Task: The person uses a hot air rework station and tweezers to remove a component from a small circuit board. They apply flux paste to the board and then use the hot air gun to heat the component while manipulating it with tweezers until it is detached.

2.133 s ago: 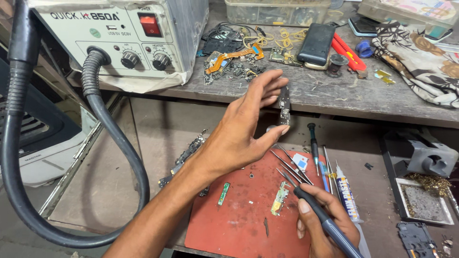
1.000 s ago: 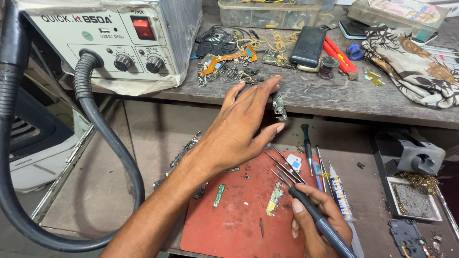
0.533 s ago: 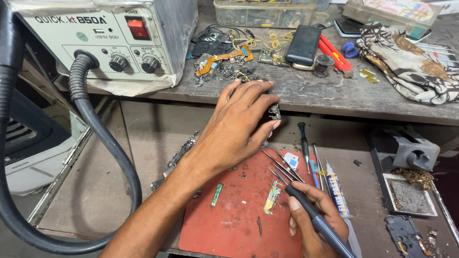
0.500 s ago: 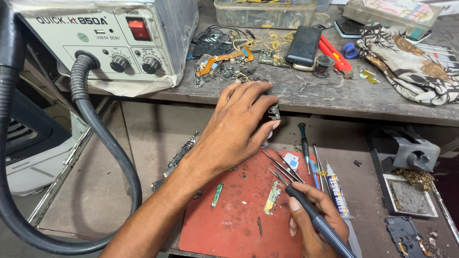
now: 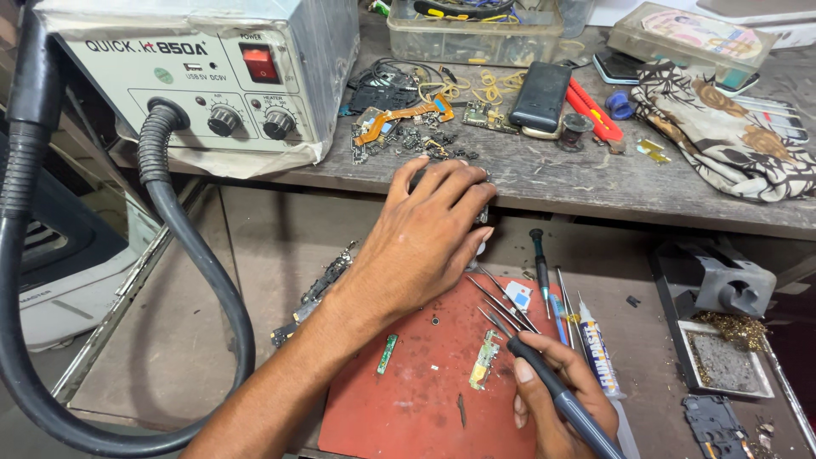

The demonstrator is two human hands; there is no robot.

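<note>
Lowered since the earlier frame, the left hand [image 5: 433,229] no longer holds a small part up in raised fingers; it now lies palm-down at the front edge of the upper wooden surface [image 5: 595,183], fingers curled together over something small and dark. Whether the fingers actually pinch that part I cannot tell, since the hand hides nearly all of it; only a dark sliver shows past the fingertips.

Down below, the right hand [image 5: 557,404] is clamped around a dark pen-shaped tool [image 5: 552,391], tip resting on the red mat [image 5: 408,408] beside a small green circuit strip [image 5: 486,359].

By my reading, the step in hand is setting down or picking up the little part at the shelf edge. Any following move would call for a fine fingertip grip and a steady lift clear of the loose scrap [image 5: 408,136] scattered just behind the hand.

Tweezers [image 5: 501,302] and a screwdriver [image 5: 541,268] lie on the mat near the right hand, with a glue tube [image 5: 599,357] alongside. The grey hot-air station [image 5: 195,76] stands at the far left, its hose [image 5: 195,263] looping down.
</note>
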